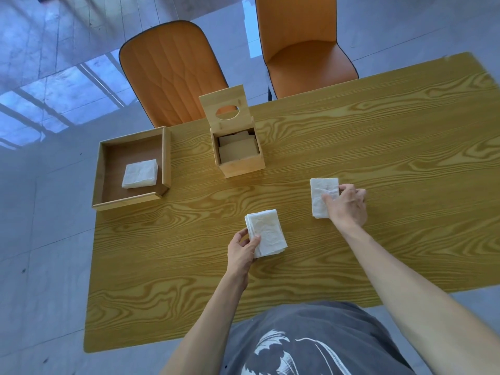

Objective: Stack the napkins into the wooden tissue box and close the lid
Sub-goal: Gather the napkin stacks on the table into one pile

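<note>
Wood-grain table (351, 147), 2 orange chairs (173, 74) behind. Our left hand (242, 250) pinches a napkin stack (266, 232), thumb on top, fingers at its left edge. Our right hand (347, 203) presses another napkin pile (322, 196), fingertips curled on its right side, possibly gripping. Beyond both hands: open wooden tissue box (238, 152), lid (224, 106) upright, napkins inside. Far left of our fingers, tray (108, 169) with 1 more stack (140, 173).

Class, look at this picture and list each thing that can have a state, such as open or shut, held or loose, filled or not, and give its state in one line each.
Wooden tissue box: open, napkins inside.
Lid: raised upright.
Tray: holds one napkin stack.
Left hand: grip closed on near napkin stack.
Right hand: fingers pressing on far napkin stack, which lies flat on the table.
</note>
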The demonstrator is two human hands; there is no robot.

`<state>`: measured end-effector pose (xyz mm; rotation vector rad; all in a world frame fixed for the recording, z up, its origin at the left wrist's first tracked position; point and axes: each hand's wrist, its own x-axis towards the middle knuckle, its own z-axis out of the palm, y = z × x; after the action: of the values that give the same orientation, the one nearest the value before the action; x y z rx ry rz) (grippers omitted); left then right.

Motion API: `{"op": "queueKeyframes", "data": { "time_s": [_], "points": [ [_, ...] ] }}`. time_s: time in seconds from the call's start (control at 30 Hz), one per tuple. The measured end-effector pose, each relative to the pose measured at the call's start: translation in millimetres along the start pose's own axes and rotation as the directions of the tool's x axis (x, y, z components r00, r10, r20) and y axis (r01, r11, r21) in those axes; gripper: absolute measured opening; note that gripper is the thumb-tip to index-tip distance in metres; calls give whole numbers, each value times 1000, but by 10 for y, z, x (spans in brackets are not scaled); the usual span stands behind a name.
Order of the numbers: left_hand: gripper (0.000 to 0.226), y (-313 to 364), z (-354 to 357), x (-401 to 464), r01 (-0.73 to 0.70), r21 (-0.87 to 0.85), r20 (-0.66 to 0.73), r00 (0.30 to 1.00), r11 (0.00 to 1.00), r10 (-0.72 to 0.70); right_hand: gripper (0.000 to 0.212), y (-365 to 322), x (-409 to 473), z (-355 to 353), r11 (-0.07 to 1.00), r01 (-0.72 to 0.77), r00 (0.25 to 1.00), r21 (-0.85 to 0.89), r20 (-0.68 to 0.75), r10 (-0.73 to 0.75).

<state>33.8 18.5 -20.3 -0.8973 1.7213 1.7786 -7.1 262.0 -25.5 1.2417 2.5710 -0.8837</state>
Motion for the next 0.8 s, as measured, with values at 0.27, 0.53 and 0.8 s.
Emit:
{"op": "queueKeyframes", "data": {
  "time_s": [0.27,0.53,0.8],
  "points": [
    [40,-9,-32,-17,-1,-17,-1,1000,1000,1,33,-60,-142,81,987,158,987,-41,5,-158],
    [42,-18,-61,-46,8,-49,-15,1000,999,-9,29,-142,-363,58,932,164,959,323,168,-227],
    [40,-17,-58,-97,17,-74,-17,1000,997,-18,20,-189,-620,236,834,4,886,552,384,-259]
  ]
}}
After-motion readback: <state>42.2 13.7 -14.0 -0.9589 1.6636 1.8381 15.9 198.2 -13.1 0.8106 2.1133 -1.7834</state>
